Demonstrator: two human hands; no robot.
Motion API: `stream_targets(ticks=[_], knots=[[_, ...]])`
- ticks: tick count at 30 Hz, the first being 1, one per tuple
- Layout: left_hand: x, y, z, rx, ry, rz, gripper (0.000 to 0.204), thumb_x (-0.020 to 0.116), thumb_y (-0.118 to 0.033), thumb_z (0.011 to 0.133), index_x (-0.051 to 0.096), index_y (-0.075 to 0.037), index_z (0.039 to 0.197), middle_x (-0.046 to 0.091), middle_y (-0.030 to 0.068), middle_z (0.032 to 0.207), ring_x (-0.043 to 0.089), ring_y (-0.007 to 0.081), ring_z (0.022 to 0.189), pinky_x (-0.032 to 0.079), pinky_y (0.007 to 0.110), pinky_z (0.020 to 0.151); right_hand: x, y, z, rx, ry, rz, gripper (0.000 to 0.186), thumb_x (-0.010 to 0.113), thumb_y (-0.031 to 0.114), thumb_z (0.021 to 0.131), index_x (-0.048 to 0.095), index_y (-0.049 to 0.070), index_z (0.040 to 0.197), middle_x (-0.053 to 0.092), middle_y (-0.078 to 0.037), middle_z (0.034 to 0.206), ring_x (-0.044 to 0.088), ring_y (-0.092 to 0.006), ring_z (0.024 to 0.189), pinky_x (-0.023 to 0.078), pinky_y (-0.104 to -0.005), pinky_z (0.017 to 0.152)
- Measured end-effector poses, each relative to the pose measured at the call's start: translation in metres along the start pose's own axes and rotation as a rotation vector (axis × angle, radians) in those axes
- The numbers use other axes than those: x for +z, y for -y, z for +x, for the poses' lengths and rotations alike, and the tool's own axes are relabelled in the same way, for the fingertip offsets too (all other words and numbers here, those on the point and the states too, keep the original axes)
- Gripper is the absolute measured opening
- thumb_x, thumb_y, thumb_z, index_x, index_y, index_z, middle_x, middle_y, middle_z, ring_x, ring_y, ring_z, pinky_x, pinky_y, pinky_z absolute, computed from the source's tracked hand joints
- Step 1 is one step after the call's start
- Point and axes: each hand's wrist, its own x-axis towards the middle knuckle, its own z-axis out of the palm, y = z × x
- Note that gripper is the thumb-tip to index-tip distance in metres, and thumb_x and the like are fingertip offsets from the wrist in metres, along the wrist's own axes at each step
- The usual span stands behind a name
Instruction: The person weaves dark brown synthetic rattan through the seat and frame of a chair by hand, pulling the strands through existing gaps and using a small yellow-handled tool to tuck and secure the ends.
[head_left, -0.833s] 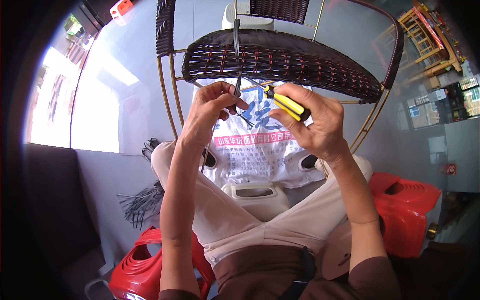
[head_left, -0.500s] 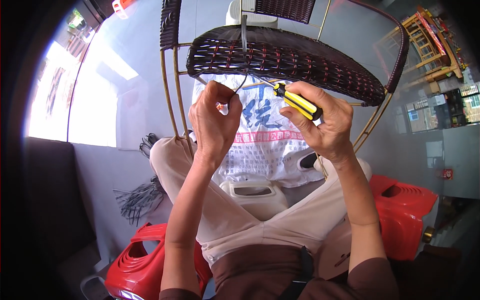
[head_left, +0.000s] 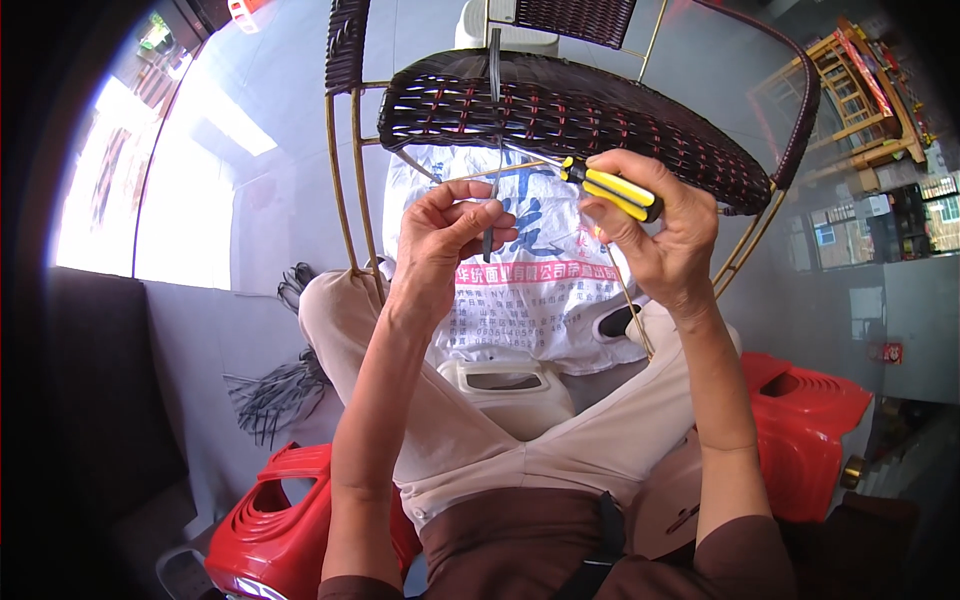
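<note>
A chair [head_left: 590, 125] with a dark brown woven seat and thin metal legs stands tilted in front of me. My left hand [head_left: 447, 232] pinches a flat grey strip [head_left: 488, 240] between thumb and fingers just below the seat's near edge. That strip runs up through the weave and lies across the seat. My right hand [head_left: 655, 225] is closed round a yellow and black screwdriver [head_left: 615, 190]. The screwdriver's shaft points left, to the weave beside the strip; whether its tip is inside the weave I cannot tell.
A white printed sack [head_left: 540, 310] hangs over my lap side, below the seat. Bundles of grey strips [head_left: 275, 400] lie at the left. Red plastic stools [head_left: 270, 525] stand to both sides, and a pale stool [head_left: 505, 385] sits between my legs. Wooden furniture [head_left: 860, 100] is far right.
My left hand has shifted slightly right and down, its fingers turned, and the strip's end now hangs below them. The screwdriver and my right hand have moved a little to the right.
</note>
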Motion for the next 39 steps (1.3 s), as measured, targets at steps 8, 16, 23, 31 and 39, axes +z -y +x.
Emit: stream_targets(ticks=[8, 16, 23, 31, 39], knots=[[-0.011, -0.035, 0.006, -0.140, 0.119, 0.428, 0.012, 0.068, -0.016, 0.080, 0.067, -0.006, 0.087, 0.068, 0.0051, 0.078, 0.064, 0.0114, 0.069, 0.053, 0.025, 0.066, -0.022, -0.005, 0.043, 0.242, 0.185, 0.186, 0.021, 0.068, 0.018, 0.081, 0.064, 0.002, 0.093, 0.060, -0.002, 0.064, 0.055, -0.0046, 0.051, 0.043, -0.0175, 0.043], [-0.016, -0.087, 0.046, 0.080, 0.324, 0.677, 0.020, 0.072, -0.026, 0.077, 0.068, -0.009, 0.087, 0.066, 0.0018, 0.081, 0.048, 0.0032, 0.058, 0.039, 0.017, 0.050, -0.024, -0.014, 0.076, 0.295, 0.348, 0.241, 0.017, 0.060, 0.016, 0.087, 0.063, 0.000, 0.093, 0.057, -0.002, 0.060, 0.050, -0.0051, 0.044, 0.040, -0.0166, 0.041], [0.003, -0.082, 0.062, 0.073, 0.225, 0.556, 0.006, 0.069, -0.003, 0.076, 0.068, -0.002, 0.082, 0.067, 0.0070, 0.074, 0.061, 0.0125, 0.064, 0.050, 0.025, 0.061, -0.022, -0.015, 0.071, 0.296, 0.326, 0.288, 0.020, 0.063, 0.016, 0.085, 0.063, -0.003, 0.089, 0.059, -0.004, 0.058, 0.052, -0.0065, 0.043, 0.039, -0.0168, 0.037], [0.001, -0.064, 0.062, 0.382, 0.221, 0.666, 0.006, 0.063, 0.005, 0.076, 0.064, -0.001, 0.076, 0.062, 0.0013, 0.068, 0.058, 0.0066, 0.061, 0.047, 0.018, 0.055, -0.024, -0.020, 0.067, 0.276, 0.323, 0.302, 0.021, 0.063, 0.017, 0.085, 0.063, -0.004, 0.089, 0.059, -0.005, 0.058, 0.052, -0.0066, 0.043, 0.039, -0.0171, 0.038], [-0.004, -0.055, 0.065, 0.667, 0.218, 0.807, 0.011, 0.063, 0.009, 0.074, 0.060, -0.001, 0.071, 0.056, -0.0034, 0.067, 0.051, 0.0018, 0.062, 0.042, 0.017, 0.053, -0.026, -0.023, 0.068, 0.253, 0.309, 0.277, 0.023, 0.064, 0.018, 0.084, 0.063, -0.004, 0.091, 0.060, -0.005, 0.058, 0.052, -0.0067, 0.042, 0.042, -0.0177, 0.040]])
